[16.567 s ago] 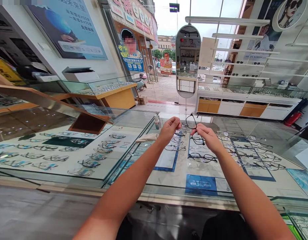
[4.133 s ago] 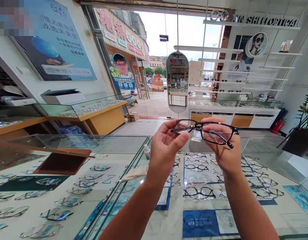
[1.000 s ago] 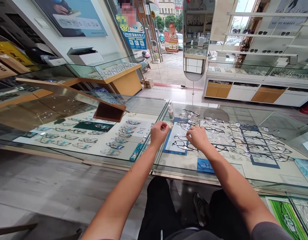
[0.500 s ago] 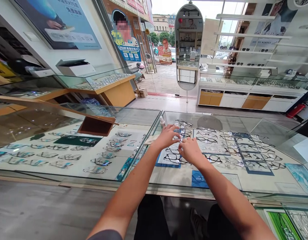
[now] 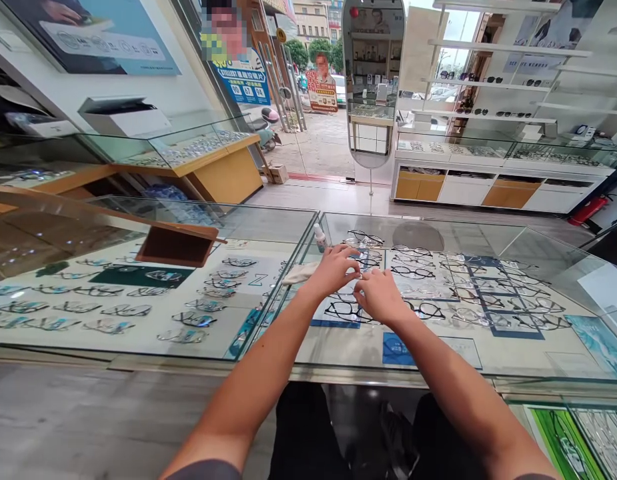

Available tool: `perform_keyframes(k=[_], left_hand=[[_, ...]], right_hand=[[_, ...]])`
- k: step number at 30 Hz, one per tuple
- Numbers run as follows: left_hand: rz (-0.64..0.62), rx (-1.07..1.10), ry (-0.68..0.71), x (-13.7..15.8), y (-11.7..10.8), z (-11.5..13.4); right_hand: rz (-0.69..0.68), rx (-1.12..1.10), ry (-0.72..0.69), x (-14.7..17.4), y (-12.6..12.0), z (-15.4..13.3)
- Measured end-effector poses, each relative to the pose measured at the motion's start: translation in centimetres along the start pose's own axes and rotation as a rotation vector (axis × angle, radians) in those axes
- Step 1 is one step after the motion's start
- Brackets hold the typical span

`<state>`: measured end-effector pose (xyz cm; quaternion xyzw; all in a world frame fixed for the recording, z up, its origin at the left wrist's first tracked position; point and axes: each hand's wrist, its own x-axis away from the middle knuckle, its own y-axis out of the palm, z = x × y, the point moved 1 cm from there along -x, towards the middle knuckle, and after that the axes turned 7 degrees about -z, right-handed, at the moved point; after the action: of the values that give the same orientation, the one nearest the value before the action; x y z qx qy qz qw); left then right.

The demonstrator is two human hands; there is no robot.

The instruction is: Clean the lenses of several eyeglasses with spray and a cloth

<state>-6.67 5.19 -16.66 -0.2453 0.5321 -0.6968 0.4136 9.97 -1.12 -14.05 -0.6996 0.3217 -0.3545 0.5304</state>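
My left hand (image 5: 335, 270) is held over the glass display case (image 5: 358, 367), fingers curled and thumb near the fingertips. Close beside it, my right hand (image 5: 381, 295) has its fingers drawn together in a pinch. The fingertips of both hands almost meet, and whatever lies between them is too small or hidden to make out. Under the glass, rows of eyeglasses (image 5: 413, 272) lie around and below the hands. A small white bottle (image 5: 319, 237) stands just beyond my left hand, and a pale cloth (image 5: 299, 273) lies left of its wrist.
To the left, another glass case section holds several eyeglasses (image 5: 125, 311) and a brown tray-like object (image 5: 178, 247). An oval standing mirror (image 5: 372, 87) rises beyond the counter. White cabinets (image 5: 468, 189) line the far right, with a fire extinguisher (image 5: 588, 210) at their end.
The view has tilted down slightly, so the surroundings sit higher in the picture. Both hands keep nearly the same pose above the case, fingertips still close together.
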Motion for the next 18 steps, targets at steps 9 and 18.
perform_keyframes(k=[9, 18], left_hand=[[0.393, 0.305, -0.080, 0.9, -2.3, -0.4], [0.555, 1.050, -0.233, 0.7, -3.1, 0.3]], right_hand=[[0.121, -0.198, 0.006, 0.6, -1.1, 1.5], [0.440, -1.111, -0.103, 0.5, -2.2, 4.5]])
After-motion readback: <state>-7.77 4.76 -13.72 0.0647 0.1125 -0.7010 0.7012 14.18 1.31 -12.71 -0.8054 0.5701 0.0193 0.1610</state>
